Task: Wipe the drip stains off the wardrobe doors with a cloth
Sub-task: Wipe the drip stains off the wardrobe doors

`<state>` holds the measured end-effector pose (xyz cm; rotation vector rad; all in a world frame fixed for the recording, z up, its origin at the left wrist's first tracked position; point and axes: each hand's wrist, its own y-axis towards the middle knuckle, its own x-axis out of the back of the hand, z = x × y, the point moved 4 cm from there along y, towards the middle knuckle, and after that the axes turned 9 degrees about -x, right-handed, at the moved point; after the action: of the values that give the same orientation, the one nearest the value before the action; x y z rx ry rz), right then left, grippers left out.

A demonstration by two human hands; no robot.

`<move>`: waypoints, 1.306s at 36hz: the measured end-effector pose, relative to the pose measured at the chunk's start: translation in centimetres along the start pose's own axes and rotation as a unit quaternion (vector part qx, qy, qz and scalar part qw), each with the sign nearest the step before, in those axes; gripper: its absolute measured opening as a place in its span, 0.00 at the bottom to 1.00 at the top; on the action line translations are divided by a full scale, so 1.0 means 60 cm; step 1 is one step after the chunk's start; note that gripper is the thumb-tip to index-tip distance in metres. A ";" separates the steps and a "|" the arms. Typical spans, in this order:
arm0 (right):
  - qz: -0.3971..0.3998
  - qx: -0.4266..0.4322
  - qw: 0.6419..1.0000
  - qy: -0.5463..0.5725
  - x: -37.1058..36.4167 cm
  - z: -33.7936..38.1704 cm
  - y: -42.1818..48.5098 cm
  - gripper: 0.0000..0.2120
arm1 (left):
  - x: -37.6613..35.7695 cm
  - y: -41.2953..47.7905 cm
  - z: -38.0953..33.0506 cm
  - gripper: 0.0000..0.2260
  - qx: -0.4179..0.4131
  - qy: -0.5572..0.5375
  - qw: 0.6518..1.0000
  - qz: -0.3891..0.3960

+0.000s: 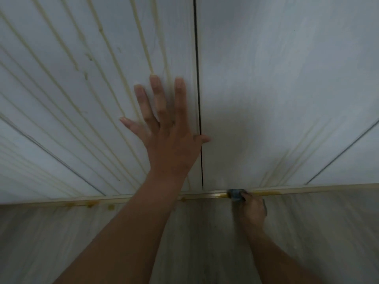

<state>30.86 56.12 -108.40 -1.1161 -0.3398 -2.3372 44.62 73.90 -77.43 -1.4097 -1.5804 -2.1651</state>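
Item 1. Left hand (170, 136): fingers (158, 95) straight and spread, released, pressed flat on the left door (61, 78). The thumb crosses the dark seam (197, 58) onto the right door (287, 68). The forearm runs off toward 7 o'clock.

Item 2. Right hand (254, 210), at 5 o'clock from the left hand: fingers curled, grasping a blue-grey cloth (235, 194). The view here is blurred.

Item 3. Cloth: bunched, touching the pale rail (143, 198) under the right door, just right of the seam.

Item 4. Drip stains (143, 44): long yellowish runs down the left door, fanning from 9 to 12 o'clock. Fainter runs (291, 158) lie on the right door at 4 o'clock.

Item 5. Rail: amber spots (110, 206) at 7 o'clock and a smear (266, 193) beside the cloth.

Item 6. Floor (328, 232): grey wood grain, below the rail.
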 end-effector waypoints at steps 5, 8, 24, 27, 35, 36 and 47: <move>-0.064 -0.050 0.996 0.048 0.079 0.022 -0.010 0.14 | -0.011 -0.010 0.010 0.61 -0.011 0.003 1.000 -0.001; -0.155 -0.053 0.980 0.110 0.177 0.039 -0.001 0.14 | -0.012 -0.008 0.011 0.61 -0.016 0.022 1.000 -0.002; -0.445 0.270 0.827 0.214 0.558 0.263 0.106 0.13 | -0.020 -0.009 -0.082 0.74 0.087 -0.097 0.986 0.102; -0.470 0.295 0.811 0.185 0.519 0.241 0.112 0.12 | -0.030 -0.007 -0.080 0.74 0.085 -0.100 0.988 0.081; -0.436 0.310 0.836 0.123 0.379 0.165 0.093 0.07 | -0.036 -0.014 -0.077 0.74 0.081 -0.089 0.991 0.064; -0.412 0.312 0.849 0.110 0.359 0.150 0.089 0.06 | -0.035 -0.014 -0.077 0.74 0.080 -0.087 0.991 0.062; -0.296 0.331 0.888 0.122 0.378 0.163 0.089 0.05 | -0.030 -0.011 -0.080 0.72 0.089 -0.079 0.990 0.070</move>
<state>28.26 48.02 -84.61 -0.3977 -1.4183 -2.4800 42.36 69.65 -79.33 -1.6154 -1.6233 -1.8263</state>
